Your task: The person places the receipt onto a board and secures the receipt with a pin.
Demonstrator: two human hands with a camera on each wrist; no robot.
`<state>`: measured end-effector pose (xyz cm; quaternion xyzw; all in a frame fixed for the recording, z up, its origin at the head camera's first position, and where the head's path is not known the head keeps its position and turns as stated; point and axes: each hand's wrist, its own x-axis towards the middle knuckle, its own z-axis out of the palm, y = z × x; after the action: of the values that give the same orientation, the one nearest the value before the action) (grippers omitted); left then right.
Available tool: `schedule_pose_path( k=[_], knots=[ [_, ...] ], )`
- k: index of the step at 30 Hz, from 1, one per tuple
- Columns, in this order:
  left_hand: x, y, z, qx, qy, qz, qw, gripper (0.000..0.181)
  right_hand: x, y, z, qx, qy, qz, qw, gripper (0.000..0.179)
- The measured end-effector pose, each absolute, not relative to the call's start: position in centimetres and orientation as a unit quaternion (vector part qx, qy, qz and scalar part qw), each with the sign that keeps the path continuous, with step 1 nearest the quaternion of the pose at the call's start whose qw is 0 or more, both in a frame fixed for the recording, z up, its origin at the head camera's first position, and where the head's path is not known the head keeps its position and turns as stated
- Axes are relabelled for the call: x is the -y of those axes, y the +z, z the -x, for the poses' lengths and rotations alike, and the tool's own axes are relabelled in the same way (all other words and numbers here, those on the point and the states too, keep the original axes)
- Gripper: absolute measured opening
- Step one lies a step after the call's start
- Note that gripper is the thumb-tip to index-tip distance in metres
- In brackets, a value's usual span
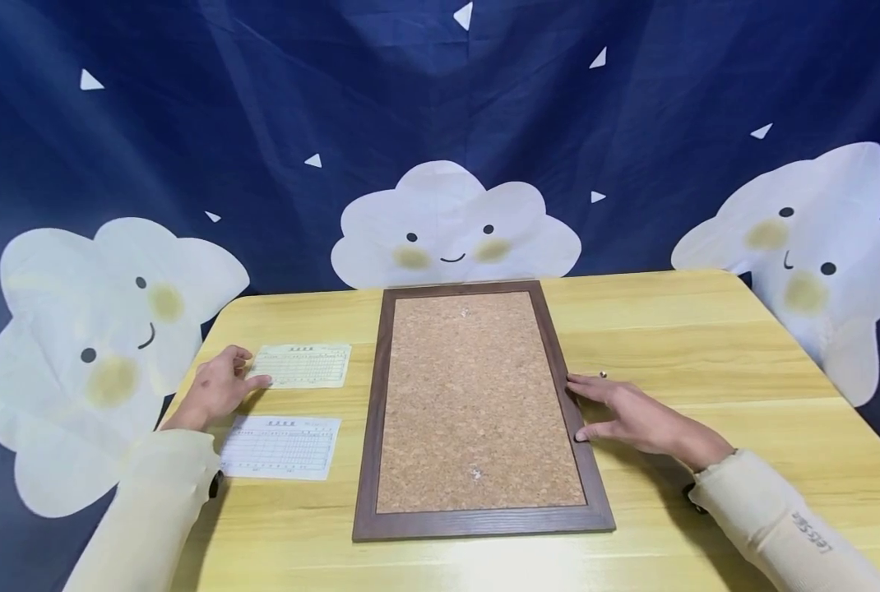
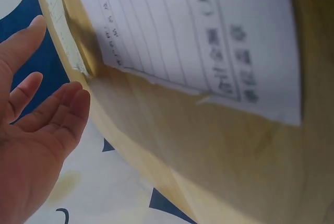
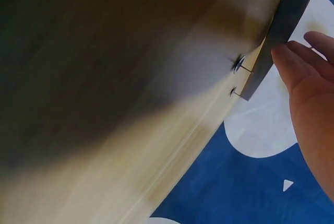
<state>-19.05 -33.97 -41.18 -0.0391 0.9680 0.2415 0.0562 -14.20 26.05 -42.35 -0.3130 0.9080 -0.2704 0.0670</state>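
left hand: grip loose, nothing held, at upper slip near bench's left edge; slip likely light, tears easily, pinch a corner. right hand: fingers extended, touching mid-bench board, likely stiff.

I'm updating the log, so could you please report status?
Left grip at left edge of upper paper. Right grip touching right side of corkboard. Corkboard flat on table. Small shiny piece beside right grip.

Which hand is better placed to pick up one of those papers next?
Probably the left hand: it is close to the upper paper, while the right hand is across the corkboard from it.
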Motion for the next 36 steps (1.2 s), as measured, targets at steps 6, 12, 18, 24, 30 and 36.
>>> schedule_pose_path(
  k=[6, 12, 18, 24, 30, 36],
  knots=[
    [33.9, -41.5, 19.1, -0.968, 0.239, 0.054, 0.056, 0.054, -26.1, -42.5, 14.2, -0.907, -0.27, 0.317, 0.068, 0.073],
    [33.8, -42.0, 19.4, -0.961, 0.252, 0.098, 0.06, 0.055, -26.1, -42.3, 14.2, -0.906, -0.275, 0.314, 0.079, 0.073],
    [34.0, -41.9, 19.5, -0.95, 0.277, 0.136, 0.056, 0.051, -26.0, -42.4, 14.1, -0.906, -0.279, 0.309, 0.08, 0.073],
    [34.4, -42.0, 19.3, -0.941, 0.294, 0.158, 0.056, 0.052, -26.0, -42.5, 14.1, -0.905, -0.277, 0.312, 0.08, 0.073],
    [34.5, -42.1, 19.2, -0.931, 0.316, 0.18, 0.043, 0.051, -26.0, -42.4, 14.2, -0.904, -0.276, 0.315, 0.085, 0.073],
    [34.5, -42.2, 19.1, -0.926, 0.333, 0.176, 0.01, 0.029, -26.1, -42.3, 14.1, -0.906, -0.272, 0.31, 0.093, 0.074]
  ],
)
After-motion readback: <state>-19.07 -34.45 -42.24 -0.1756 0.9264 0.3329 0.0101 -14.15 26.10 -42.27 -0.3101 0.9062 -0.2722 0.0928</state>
